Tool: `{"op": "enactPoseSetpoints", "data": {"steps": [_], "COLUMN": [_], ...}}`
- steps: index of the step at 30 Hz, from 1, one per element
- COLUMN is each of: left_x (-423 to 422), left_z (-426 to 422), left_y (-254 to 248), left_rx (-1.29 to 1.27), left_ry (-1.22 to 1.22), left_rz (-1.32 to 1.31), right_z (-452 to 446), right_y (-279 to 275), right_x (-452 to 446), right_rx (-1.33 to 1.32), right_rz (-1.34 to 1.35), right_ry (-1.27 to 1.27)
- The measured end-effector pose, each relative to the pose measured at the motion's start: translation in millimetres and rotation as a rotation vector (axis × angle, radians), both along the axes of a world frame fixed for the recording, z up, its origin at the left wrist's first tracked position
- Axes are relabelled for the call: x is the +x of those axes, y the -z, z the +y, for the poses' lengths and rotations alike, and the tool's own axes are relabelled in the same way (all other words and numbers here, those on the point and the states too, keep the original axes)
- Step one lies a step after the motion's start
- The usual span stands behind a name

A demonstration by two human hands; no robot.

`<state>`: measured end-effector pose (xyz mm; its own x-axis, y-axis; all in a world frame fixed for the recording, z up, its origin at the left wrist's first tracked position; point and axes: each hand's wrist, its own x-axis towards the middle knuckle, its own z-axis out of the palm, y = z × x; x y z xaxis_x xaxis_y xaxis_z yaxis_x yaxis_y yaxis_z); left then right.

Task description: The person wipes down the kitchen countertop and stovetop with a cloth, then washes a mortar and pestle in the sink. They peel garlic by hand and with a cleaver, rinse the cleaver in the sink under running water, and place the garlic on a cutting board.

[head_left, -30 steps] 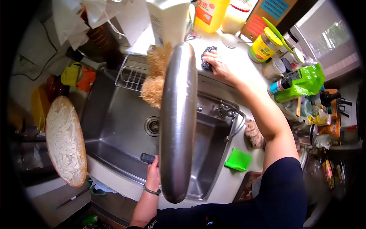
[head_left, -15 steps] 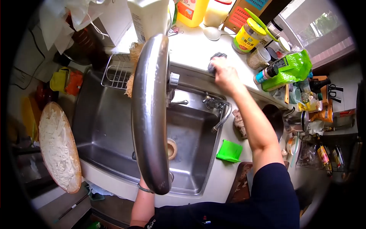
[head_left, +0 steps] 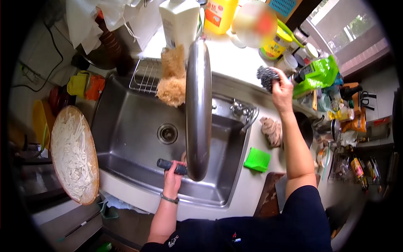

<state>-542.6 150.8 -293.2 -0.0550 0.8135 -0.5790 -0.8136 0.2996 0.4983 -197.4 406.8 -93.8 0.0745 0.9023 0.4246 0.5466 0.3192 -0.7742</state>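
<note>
My left hand (head_left: 171, 179) is closed round the dark handle of a metal pan (head_left: 198, 113), low over the sink's near side. The pan stands on edge, seen almost edge-on, so its inner face is hidden. My right hand (head_left: 283, 90) grips a dark grey mesh scourer (head_left: 267, 78) in its fingers. It is raised over the counter's back right part, close to a green bag (head_left: 321, 73) and a small dark-capped bottle. Below the pan lies the steel sink (head_left: 126, 126), with a drain (head_left: 167, 133) in its base.
A round tray (head_left: 93, 185) of white strips stands left. A wire rack (head_left: 142, 75), tan fibre scrubbers (head_left: 171, 91), a white jug (head_left: 179, 21) and a yellow bottle (head_left: 220, 17) line the back. At right are a tap (head_left: 243, 110), a green holder (head_left: 257, 159) and a cutting board (head_left: 268, 195).
My right hand has brought the scourer right and slightly nearer from the back counter. The pan has shifted right and looks narrower. My left hand and the handle have come into view.
</note>
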Motion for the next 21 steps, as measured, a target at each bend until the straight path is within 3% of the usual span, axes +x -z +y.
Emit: {"op": "enactPoseSetpoints", "data": {"steps": [6,9,11,13,19,21], "left_x": [9.0,-0.1,-2.3,1.4,2.3,1.0], "left_z": [9.5,2.1,-0.5,3.2,0.5,0.9], "left_y": [-30.9,4.0,8.4,-2.3,-7.8,-11.0], "left_rx": [-0.08,-0.113,-0.117,-0.094,-0.063,-0.065], "left_ry": [-0.016,0.032,0.042,0.044,0.114,0.123], "left_rz": [-0.004,-0.115,-0.143,-0.157,-0.116,-0.105], "right_z": [-123.1,-186.3,-201.4,-211.4,-178.2,-167.4], "right_y": [1.9,31.7,42.4,52.1,38.6,31.0], "right_x": [-0.6,-14.6,-25.3,-32.1,-30.4,-29.5], "right_rx": [-0.012,-0.224,-0.069,-0.334,-0.222,-0.072], "right_rz": [0.205,0.351,-0.102,0.122,-0.097,-0.161], "right_ry": [0.287,0.316,0.183,0.17,0.13,0.178]}}
